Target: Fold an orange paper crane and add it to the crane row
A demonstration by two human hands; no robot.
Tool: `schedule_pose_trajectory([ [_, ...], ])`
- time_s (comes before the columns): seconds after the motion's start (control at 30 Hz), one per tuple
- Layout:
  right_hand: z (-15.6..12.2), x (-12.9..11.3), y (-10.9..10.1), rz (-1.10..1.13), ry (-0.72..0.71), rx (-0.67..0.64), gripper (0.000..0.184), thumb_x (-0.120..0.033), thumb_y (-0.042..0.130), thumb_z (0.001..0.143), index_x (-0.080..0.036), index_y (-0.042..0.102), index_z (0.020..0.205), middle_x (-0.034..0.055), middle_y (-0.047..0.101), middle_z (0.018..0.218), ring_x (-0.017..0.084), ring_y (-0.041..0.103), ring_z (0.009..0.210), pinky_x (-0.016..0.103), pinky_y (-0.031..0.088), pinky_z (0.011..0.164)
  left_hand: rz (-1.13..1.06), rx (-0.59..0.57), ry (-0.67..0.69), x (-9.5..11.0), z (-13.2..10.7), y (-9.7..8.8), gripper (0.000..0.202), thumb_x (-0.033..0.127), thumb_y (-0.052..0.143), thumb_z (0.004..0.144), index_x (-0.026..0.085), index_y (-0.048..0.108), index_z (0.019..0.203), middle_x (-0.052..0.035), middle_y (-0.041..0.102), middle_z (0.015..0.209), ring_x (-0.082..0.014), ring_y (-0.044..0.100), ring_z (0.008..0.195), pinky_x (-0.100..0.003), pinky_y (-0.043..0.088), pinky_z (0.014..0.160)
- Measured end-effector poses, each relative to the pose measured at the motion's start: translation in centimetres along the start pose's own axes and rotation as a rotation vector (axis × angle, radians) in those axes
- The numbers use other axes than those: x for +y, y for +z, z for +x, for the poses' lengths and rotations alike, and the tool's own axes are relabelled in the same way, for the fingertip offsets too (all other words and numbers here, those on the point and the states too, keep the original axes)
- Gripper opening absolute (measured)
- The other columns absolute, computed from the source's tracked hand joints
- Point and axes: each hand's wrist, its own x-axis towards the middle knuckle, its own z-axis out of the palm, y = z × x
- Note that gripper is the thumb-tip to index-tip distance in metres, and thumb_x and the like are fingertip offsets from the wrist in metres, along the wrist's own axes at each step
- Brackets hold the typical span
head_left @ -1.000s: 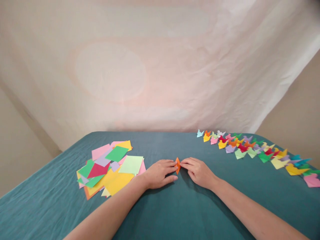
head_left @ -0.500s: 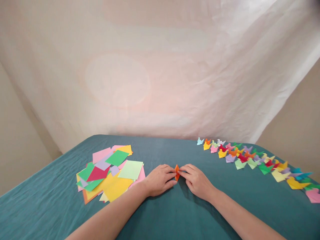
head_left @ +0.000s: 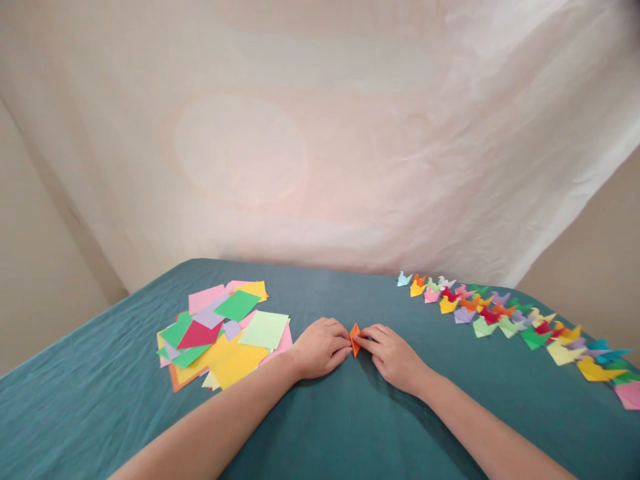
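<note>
A small orange folded paper [head_left: 355, 331], shaped like a narrow diamond, is at the middle of the table between my two hands. My left hand [head_left: 323, 348] is closed at its left edge, thumb and fingers drawn together there. From the other side, my right hand [head_left: 395, 357] presses its fingertips onto the paper's right half, with the other fingers curled in. The fingers hide parts of the paper's sides; its top and bottom points show.
Loose colored paper squares [head_left: 240, 360] lie in an overlapping pile on the left. Several folded paper birds [head_left: 535, 337] stand in slanting rows along the right. A dark green cloth [head_left: 320, 433] covers the table, and a pale sheet [head_left: 320, 133] hangs behind it.
The view has shifted slightly. My left fingers and thumb have drawn closer together at the paper's edge, and my right fingertips have moved further over the orange paper.
</note>
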Motion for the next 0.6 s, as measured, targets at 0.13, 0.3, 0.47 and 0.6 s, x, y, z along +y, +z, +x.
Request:
schedule_pose_trajectory([
  [0.13, 0.1, -0.1, -0.1, -0.018, 0.018, -0.032, 0.047, -0.001, 0.044, 0.076, -0.020, 0.057, 0.117, 0.0087, 0.057, 0.108, 0.020, 0.048, 0.100, 0.037, 0.042, 0.087, 0.038, 0.029, -0.066, 0.0, 0.0, -0.2, 0.026, 0.026, 0.038, 0.091, 0.017, 0.063, 0.090, -0.0058, 0.062, 0.093, -0.0172, 0.053, 0.092, -0.032, 0.039, 0.085],
  [0.3, 0.2, -0.2, -0.3, -0.049, 0.017, -0.048, 0.046, -0.002, 0.045, 0.077, -0.021, 0.056, 0.118, 0.0089, 0.056, 0.108, 0.020, 0.048, 0.100, 0.037, 0.041, 0.086, 0.028, 0.015, -0.043, 0.1, 0.1, -0.2, 0.028, 0.026, 0.037, 0.091, 0.020, 0.057, 0.109, -0.0057, 0.059, 0.109, -0.0194, 0.048, 0.107, -0.035, 0.036, 0.095],
  [0.47, 0.2, -0.2, -0.4, -0.057, 0.012, -0.050, 0.046, -0.001, 0.044, 0.076, -0.020, 0.057, 0.116, 0.0084, 0.056, 0.110, 0.020, 0.048, 0.101, 0.036, 0.041, 0.087, 0.020, -0.024, -0.019, -0.4, -0.1, 0.5, 0.033, 0.023, 0.036, 0.091, 0.020, 0.053, 0.119, -0.0040, 0.057, 0.120, -0.0203, 0.042, 0.117, -0.038, 0.031, 0.102],
  [0.6, 0.0, 0.0, -0.1, -0.037, 0.005, -0.029, 0.048, 0.000, 0.043, 0.075, -0.021, 0.058, 0.115, 0.0077, 0.057, 0.110, 0.019, 0.049, 0.102, 0.037, 0.042, 0.087, 0.015, -0.037, -0.023, -0.7, -0.2, 0.8, 0.034, 0.024, 0.036, 0.092, 0.021, 0.052, 0.121, -0.0036, 0.057, 0.121, -0.0203, 0.041, 0.118, -0.039, 0.030, 0.102],
])
